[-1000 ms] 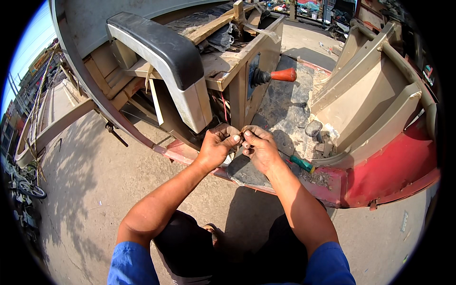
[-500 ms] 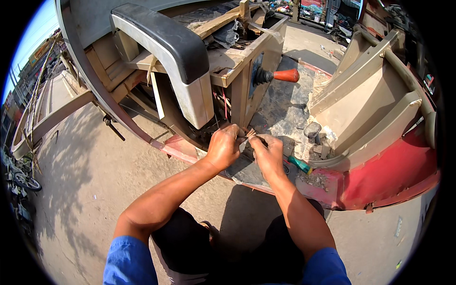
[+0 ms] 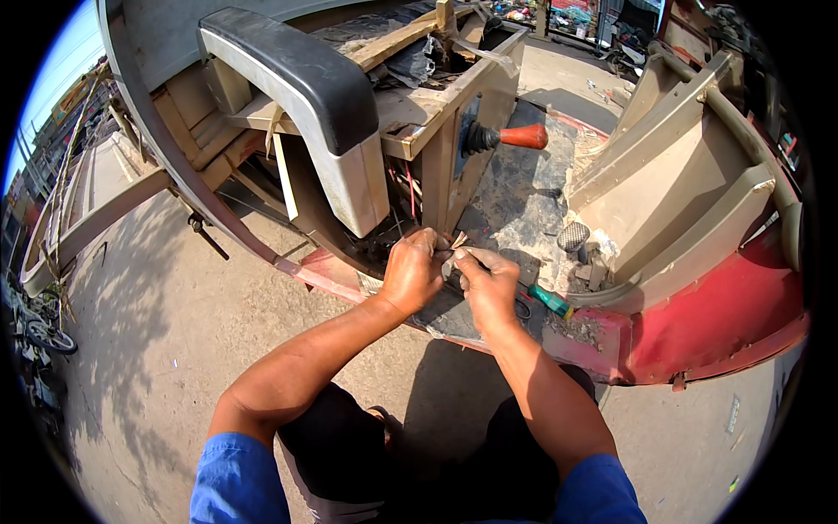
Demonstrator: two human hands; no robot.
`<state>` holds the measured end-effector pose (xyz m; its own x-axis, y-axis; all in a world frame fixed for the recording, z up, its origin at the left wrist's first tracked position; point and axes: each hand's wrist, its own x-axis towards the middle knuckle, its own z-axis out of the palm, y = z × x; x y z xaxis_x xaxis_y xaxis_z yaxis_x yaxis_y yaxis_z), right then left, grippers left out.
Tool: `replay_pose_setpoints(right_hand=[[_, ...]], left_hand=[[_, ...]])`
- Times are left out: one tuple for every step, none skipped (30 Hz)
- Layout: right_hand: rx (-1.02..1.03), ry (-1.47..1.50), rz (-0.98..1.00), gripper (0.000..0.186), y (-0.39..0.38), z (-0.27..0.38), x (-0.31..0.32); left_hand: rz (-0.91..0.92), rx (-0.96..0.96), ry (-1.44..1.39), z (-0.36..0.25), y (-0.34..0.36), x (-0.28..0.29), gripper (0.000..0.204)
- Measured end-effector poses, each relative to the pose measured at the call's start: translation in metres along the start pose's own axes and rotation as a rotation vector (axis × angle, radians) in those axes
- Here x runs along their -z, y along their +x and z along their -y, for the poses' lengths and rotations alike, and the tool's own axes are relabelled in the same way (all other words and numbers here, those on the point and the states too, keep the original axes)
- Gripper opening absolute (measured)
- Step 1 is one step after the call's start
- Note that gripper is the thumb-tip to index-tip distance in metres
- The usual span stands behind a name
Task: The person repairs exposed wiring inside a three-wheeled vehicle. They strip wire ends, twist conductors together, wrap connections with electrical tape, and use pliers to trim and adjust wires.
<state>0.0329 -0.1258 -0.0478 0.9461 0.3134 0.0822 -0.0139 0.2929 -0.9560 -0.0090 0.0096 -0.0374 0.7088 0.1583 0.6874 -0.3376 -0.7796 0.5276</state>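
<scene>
My left hand (image 3: 413, 269) is closed in a pinch at the lower corner of the box-like frame under the seat support. Close beside it, my right hand (image 3: 489, 284) is pinched too. Between their fingertips runs a thin dark wire (image 3: 446, 251), mostly hidden by the fingers. A small frayed, copper-coloured tuft (image 3: 460, 238) sticks up just beyond the fingertips; whether it belongs to the wire I cannot tell. Right of my right hand, a screwdriver with a green handle (image 3: 550, 301) lies on the dirty floor panel.
A black-topped grey armrest-like part (image 3: 336, 113) overhangs my left hand. Beyond my hands, a lever with a red grip (image 3: 524, 137) juts from the beige box (image 3: 443, 179). A round pedal (image 3: 573, 237) stands right, before the red curved body panel (image 3: 716, 310). Thin red wires (image 3: 411, 182) hang inside the box.
My right hand's fingers have shifted slightly, baring more of the thin dark wire between the hands. The copper-coloured tuft now stands more upright. My left hand keeps its pinch.
</scene>
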Motion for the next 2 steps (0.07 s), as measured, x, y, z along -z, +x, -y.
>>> replay_pose_setpoints(right_hand=[[-0.024, 0.043, -0.01, 0.015, -0.0008, 0.0005, -0.0009], [-0.047, 0.053, -0.019, 0.015, -0.0023, 0.0016, -0.0019]], left_hand=[[-0.006, 0.009, -0.004, -0.0004, -0.0003, -0.0003, 0.016], [-0.012, 0.017, -0.008, -0.0006, -0.0006, -0.0007, 0.015]])
